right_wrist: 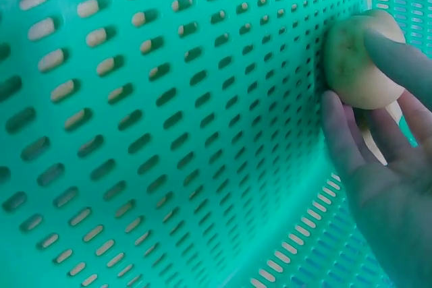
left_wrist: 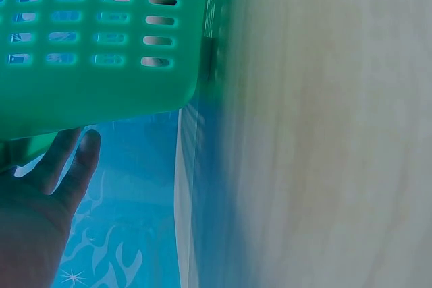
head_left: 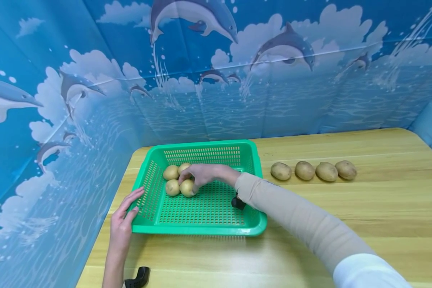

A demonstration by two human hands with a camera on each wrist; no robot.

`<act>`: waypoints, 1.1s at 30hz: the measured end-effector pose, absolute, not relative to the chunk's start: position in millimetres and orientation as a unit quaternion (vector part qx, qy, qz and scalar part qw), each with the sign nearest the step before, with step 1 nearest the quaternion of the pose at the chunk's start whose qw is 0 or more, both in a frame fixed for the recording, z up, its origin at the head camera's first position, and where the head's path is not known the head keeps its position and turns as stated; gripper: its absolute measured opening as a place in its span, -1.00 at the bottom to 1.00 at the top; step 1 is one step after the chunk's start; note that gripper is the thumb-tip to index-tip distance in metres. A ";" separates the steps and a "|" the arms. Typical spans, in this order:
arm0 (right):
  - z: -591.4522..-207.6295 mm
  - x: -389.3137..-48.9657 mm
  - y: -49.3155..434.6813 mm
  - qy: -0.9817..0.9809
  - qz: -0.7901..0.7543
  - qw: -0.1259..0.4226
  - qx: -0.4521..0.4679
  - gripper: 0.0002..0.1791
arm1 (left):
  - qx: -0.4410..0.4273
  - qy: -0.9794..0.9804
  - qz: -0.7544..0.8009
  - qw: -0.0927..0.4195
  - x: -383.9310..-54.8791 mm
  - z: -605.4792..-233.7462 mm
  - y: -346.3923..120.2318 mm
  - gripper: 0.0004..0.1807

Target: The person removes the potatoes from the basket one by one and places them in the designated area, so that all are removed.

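My right hand [head_left: 204, 173] reaches into a green plastic basket [head_left: 198, 229] and grips a potato [head_left: 187, 189] resting on the basket's floor. In the right wrist view, thumb and fingers curl round this potato [right_wrist: 361, 65]. Close about it lie more potatoes: one at the upper left [head_left: 171, 172], one beside it on the left [head_left: 172, 187], and one partly hidden behind the hand [head_left: 183, 167]. My left hand [head_left: 121, 220] rests at the basket's left rim with fingers spread. The left wrist view shows two straight fingers [left_wrist: 84, 156] by the basket's outer side.
Several potatoes [head_left: 326, 171] lie in a row on the wooden table [head_left: 345, 216], right of the basket. A blue curtain with dolphins [head_left: 216, 104] hangs behind and along the left side. Black wrist-worn pieces show at the left wrist [head_left: 138, 277] and right wrist [head_left: 238, 203].
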State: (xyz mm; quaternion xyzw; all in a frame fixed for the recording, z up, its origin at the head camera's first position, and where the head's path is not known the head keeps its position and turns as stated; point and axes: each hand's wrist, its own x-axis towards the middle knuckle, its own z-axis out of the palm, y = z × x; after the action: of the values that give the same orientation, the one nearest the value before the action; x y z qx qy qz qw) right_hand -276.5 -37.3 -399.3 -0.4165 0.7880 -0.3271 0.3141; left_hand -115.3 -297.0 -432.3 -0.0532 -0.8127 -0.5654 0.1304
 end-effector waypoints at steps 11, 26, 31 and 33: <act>-398.4 -278.9 -43.1 0.796 -0.318 0.277 -0.433 -0.48 | -0.070 -0.808 -0.570 0.133 -117.0 -435.5 -298.9 -0.51; -377.1 -276.8 -42.0 0.763 -0.405 0.245 -0.440 -0.45 | -0.068 -0.804 -0.574 0.138 -118.1 -437.4 -299.0 -0.50; -368.8 -273.0 -41.1 0.763 -0.415 0.202 -0.453 -0.49 | -0.072 -0.804 -0.572 0.143 -119.2 -438.1 -298.4 -0.50; -365.5 -270.2 -40.0 0.769 -0.415 0.183 -0.450 -0.50 | -0.070 -0.805 -0.572 0.142 -119.4 -438.1 -298.3 -0.50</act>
State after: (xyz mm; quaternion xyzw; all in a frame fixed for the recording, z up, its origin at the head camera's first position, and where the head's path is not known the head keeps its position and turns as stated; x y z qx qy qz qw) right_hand -270.2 -40.0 -365.5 -0.4503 0.7693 -0.4148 0.1828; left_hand -119.4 -298.3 -438.1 -0.0698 -0.8049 -0.5718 0.1425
